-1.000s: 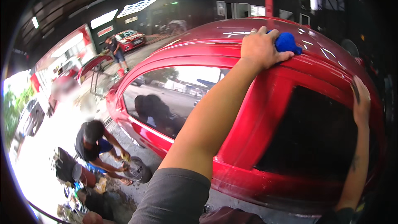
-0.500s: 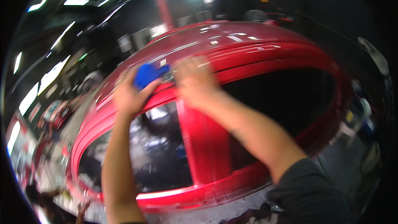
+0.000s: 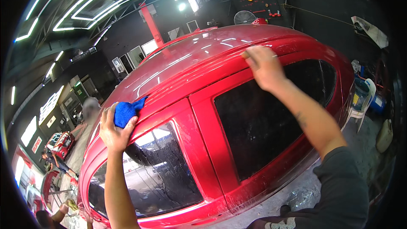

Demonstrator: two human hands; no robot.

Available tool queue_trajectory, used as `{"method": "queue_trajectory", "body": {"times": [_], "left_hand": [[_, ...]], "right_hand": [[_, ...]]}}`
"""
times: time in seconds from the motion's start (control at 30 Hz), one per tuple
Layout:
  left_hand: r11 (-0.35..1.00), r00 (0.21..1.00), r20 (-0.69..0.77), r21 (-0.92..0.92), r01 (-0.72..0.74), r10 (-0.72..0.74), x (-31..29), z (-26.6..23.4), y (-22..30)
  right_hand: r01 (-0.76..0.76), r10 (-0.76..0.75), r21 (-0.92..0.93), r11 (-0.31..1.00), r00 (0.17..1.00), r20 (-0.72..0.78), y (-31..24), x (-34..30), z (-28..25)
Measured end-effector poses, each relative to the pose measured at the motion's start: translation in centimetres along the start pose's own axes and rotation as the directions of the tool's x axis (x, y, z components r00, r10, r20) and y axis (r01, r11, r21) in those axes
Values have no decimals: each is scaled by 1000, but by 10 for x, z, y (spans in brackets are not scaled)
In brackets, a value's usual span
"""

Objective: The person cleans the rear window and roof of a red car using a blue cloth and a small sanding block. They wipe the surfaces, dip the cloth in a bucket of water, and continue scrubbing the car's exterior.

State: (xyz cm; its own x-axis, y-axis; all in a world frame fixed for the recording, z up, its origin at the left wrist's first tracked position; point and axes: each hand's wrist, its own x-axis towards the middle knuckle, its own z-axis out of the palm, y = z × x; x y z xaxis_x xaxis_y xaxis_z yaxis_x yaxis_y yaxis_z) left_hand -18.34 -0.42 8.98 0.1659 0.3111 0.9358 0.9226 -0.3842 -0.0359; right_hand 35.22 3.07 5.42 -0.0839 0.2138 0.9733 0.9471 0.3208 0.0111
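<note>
A red car (image 3: 207, 152) with wet side windows stands in front of me. My left hand (image 3: 112, 135) is closed around a bunched blue cloth (image 3: 124, 113) at the roof edge above the front window. Farther right, my right hand (image 3: 266, 67) is at the roof edge above the rear window, palm down with its fingers bent and together. A small brownish edge shows at its fingertips; what it is I cannot make out. The glossy roof (image 3: 186, 61) reflects the ceiling lights.
To the right are a white plastic chair (image 3: 368, 97) and a blue container (image 3: 376, 104). A fan (image 3: 244, 17) stands beyond the roof. Another red car (image 3: 60, 144) and a person (image 3: 59, 161) are at far left. Another person's hand (image 3: 64, 208) shows at lower left.
My hands have moved apart: the left, with the blue cloth, went left and nearer along the roof edge, the right went right and slightly farther. The view has shifted a little.
</note>
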Motion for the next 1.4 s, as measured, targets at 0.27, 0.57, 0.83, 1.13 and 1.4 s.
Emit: {"method": "queue_trajectory", "body": {"times": [0.27,0.57,0.83,1.13,1.4], "left_hand": [[994,1000,24,-111,-16,19,6,22,5],[995,998,-66,-93,-31,25,-4,29,3],[990,997,-54,-127,-61,54,3,26,2],[991,996,-67,-120,-63,55,-4,22,-11],[979,988,-75,-148,-142,132,5,15,-19]], "right_hand": [[291,-317,199,936,942,111,-187,19,61],[149,-173,-280,948,983,-65,63,-8,-19],[316,-327,106,943,940,102,-195,32,69],[-30,44,-127,991,993,110,107,16,-42],[247,-226,192,950,966,-128,-123,25,41]]}}
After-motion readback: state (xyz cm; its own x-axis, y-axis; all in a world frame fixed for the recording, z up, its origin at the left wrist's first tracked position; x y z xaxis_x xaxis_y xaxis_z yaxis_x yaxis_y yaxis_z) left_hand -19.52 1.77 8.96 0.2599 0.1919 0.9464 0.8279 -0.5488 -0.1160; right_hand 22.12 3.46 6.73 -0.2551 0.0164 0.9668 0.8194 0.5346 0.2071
